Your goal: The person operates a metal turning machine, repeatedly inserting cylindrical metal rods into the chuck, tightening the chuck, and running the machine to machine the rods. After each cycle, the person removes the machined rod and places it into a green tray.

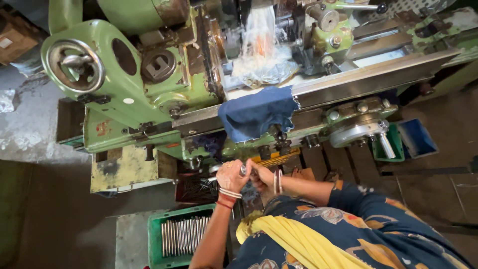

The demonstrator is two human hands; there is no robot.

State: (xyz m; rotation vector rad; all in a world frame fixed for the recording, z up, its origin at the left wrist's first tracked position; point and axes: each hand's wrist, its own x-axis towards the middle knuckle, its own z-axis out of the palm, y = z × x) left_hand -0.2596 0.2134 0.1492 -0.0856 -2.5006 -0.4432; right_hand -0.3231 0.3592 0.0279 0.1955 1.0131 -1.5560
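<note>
Left hand [231, 175] closing round a metal rod [242, 171], right hand [260, 175] gripping its other end — both working just below the green lathe [119, 84], blue cloth [256, 113] hanging above.

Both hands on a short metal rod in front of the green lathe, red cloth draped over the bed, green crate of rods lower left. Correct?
Not quite: the cloth draped over the lathe bed is blue, not red, as the head view shows. The rest holds: left hand and right hand meet on a short metal rod, and the green crate of rods sits lower left.

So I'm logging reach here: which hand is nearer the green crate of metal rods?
Left. The left hand is just above the green crate; the right hand is beside it, farther to the crate's right.
</note>
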